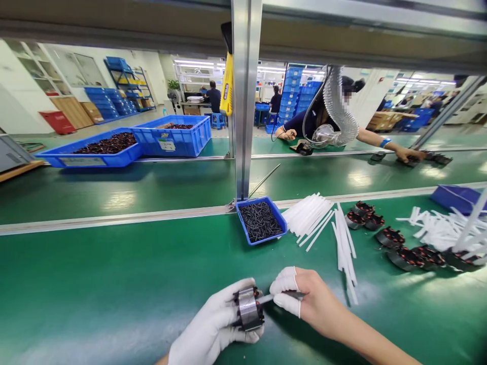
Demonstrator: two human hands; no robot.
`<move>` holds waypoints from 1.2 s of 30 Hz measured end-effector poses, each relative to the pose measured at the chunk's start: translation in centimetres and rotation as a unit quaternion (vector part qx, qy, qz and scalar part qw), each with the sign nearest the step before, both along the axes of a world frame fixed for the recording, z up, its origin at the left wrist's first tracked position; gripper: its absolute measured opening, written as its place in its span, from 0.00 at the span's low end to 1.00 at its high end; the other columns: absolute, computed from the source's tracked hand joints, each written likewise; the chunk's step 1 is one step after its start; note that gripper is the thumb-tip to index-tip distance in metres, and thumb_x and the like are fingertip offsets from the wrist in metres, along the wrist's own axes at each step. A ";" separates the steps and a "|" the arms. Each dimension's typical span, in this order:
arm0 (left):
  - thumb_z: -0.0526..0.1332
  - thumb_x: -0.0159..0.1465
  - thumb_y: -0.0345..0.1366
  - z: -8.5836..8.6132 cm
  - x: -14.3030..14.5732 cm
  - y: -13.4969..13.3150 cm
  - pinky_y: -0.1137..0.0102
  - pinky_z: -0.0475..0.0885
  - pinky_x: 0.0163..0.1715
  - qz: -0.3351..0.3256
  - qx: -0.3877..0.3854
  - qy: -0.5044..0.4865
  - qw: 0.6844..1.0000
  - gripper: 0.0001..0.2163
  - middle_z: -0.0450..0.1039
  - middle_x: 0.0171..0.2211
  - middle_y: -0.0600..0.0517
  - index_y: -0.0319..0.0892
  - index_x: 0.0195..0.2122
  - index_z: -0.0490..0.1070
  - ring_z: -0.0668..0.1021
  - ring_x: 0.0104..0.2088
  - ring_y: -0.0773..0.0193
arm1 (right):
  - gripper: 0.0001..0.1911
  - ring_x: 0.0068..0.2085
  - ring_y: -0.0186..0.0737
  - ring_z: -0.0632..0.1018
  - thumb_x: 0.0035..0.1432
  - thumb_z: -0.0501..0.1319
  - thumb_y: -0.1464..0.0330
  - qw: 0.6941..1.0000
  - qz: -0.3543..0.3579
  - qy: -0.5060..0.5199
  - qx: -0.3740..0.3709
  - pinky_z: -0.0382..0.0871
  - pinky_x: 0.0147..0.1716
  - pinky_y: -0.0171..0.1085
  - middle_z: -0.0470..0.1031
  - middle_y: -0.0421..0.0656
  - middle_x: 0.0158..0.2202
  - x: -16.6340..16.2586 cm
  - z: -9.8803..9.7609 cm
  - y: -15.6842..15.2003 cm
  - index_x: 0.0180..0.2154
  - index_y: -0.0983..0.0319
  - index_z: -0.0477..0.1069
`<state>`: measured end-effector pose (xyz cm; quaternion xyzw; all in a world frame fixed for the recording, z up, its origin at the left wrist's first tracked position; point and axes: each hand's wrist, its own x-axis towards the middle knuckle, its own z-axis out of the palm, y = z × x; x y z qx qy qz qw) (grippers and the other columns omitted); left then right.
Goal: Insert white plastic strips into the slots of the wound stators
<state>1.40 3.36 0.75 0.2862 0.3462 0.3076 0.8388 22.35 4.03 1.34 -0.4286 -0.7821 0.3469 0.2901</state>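
Note:
My left hand (213,324), in a white glove, is closed around a motor stator (249,309), a ring with a grey metal outside and black toothed ends with bits of copper. My right hand (300,296), its fingertips in white covers, pinches a thin white strip (265,299) whose far end meets the stator's right-hand face. A dark, slim piece (294,294) shows behind the pinching fingers; I cannot tell what it is. How deep the strip reaches into the stator is hidden.
Ahead stands a small blue tray (262,220) of black pins. White strips (310,218) lie beside it, with several stators (405,257) to the right. A metal post (243,101) rises behind the tray. Across the bench, a co-worker's hand (409,154) touches dark parts. Blue bins (171,134) stand at far left.

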 end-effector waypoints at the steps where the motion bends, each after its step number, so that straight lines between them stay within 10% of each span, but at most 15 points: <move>1: 0.60 0.55 0.27 -0.1 0.1 -0.1 0.66 0.69 0.36 0.005 -0.005 -0.009 1.000 0.20 0.71 0.40 0.45 0.39 0.50 0.62 0.76 0.35 0.59 | 0.04 0.29 0.32 0.70 0.52 0.59 0.74 1.000 -0.014 0.003 -0.002 0.62 0.28 0.30 0.71 0.39 0.27 -0.3 -0.4 -0.1 0.29 0.62 0.72; 10: 0.59 0.55 0.32 -1.3 1.6 -0.3 0.68 0.71 0.28 0.028 0.051 0.108 0.992 0.20 0.74 0.35 0.45 0.35 0.50 0.63 0.75 0.27 0.64 | 0.04 0.25 0.33 0.67 0.49 0.56 0.77 0.994 -0.056 -0.079 -0.048 0.60 0.25 0.30 0.67 0.38 0.23 -1.9 -2.1 -0.6 0.28 0.63 0.66; 28: 0.52 0.55 0.28 -2.0 1.4 -1.1 0.70 0.72 0.26 0.051 0.113 0.110 0.986 0.18 0.75 0.36 0.49 0.40 0.47 0.68 0.76 0.29 0.64 | 0.17 0.23 0.38 0.68 0.58 0.45 0.72 0.937 -0.022 -0.254 0.238 0.58 0.19 0.32 0.66 0.44 0.21 -1.3 -3.8 -0.7 0.21 0.63 0.65; 36: 0.51 0.53 0.25 -1.3 1.3 -1.1 0.67 0.71 0.41 0.053 0.161 0.130 0.977 0.20 0.76 0.40 0.52 0.41 0.45 0.71 0.76 0.41 0.58 | 0.13 0.29 0.38 0.73 0.58 0.48 0.73 0.981 0.042 -0.164 0.098 0.66 0.27 0.34 0.72 0.44 0.29 -1.2 -3.6 -0.6 0.43 0.61 0.64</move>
